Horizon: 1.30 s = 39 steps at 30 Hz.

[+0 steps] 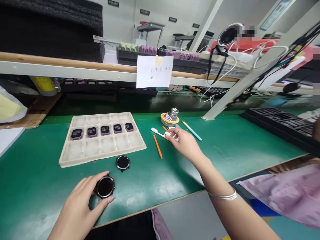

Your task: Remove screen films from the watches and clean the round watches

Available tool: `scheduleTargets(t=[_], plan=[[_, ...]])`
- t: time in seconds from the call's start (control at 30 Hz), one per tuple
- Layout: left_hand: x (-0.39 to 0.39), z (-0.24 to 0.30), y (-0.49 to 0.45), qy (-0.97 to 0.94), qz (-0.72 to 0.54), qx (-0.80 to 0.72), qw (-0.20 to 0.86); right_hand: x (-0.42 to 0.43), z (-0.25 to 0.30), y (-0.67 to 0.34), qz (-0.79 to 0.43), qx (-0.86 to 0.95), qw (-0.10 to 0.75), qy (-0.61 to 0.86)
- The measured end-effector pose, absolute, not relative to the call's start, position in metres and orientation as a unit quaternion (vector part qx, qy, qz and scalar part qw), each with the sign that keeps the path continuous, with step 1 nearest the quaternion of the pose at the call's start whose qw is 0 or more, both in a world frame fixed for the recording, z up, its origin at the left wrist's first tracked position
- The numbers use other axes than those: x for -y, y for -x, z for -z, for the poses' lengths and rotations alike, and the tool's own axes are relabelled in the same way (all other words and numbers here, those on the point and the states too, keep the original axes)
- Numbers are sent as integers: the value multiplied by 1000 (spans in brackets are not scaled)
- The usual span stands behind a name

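My left hand [78, 205] grips a round black watch [105, 186] by its edge, thumb and fingers on opposite sides, low over the green tabletop. A second round watch [123, 162] lies face up just beyond it. To the right, my right hand [186, 143] is closed at the fingertips among small tools; a bit of white shows there, but what it pinches is unclear. A white toothbrush [155, 130] runs under those fingers. Nearby lie an orange stick [158, 146] and a blue-and-yellow pen [192, 130].
A cream tray [102, 158] holds several square watches [105, 130] in its middle row. Behind my right hand, a metal pump bottle [174, 113] stands by a yellow tape roll [163, 119]. A shelf post [225, 88] meets the table; a black rack [272, 120] sits far right.
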<state>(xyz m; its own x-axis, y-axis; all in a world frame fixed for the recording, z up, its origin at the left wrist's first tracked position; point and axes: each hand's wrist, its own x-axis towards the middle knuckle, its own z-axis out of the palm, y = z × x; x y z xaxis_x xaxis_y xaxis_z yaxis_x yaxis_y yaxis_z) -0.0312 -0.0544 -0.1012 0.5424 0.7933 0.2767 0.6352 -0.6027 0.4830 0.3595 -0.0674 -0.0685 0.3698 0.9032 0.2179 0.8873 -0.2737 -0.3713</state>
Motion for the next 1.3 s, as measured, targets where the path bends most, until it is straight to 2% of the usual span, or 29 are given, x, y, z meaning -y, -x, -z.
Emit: scheduleTargets(t=[0.23, 0.43, 0.57, 0.7, 0.83, 0.9, 1.03, 1.13, 1.2, 1.3], plan=[[57, 99, 21, -859, -252, -412, 169, 43, 69, -384, 19, 576, 186, 796], [52, 100, 22, -873, -240, -393, 160, 22, 24, -400, 38, 501, 289, 815], [50, 110, 29, -881, -238, -388, 131, 21, 16, -390, -85, 494, 351, 791], [49, 112, 34, -867, -274, -413, 57, 41, 31, -347, -227, 532, 399, 712], [56, 99, 20, -829, -348, -438, 7, 74, 42, -286, -288, 550, 447, 644], [62, 93, 9, -841, -345, -413, 58, 92, 44, -255, -313, 558, 464, 612], [72, 94, -12, -870, -295, -313, 242, 120, 49, -218, -398, 584, 475, 524], [72, 95, -17, -864, -285, -295, 290, 126, 56, -231, -318, 642, 431, 549], [70, 94, -17, -865, -289, -308, 272, 121, 60, -261, -182, 651, 397, 621], [68, 92, -16, -877, -299, -313, 209, 107, 63, -323, -62, 584, 361, 725]])
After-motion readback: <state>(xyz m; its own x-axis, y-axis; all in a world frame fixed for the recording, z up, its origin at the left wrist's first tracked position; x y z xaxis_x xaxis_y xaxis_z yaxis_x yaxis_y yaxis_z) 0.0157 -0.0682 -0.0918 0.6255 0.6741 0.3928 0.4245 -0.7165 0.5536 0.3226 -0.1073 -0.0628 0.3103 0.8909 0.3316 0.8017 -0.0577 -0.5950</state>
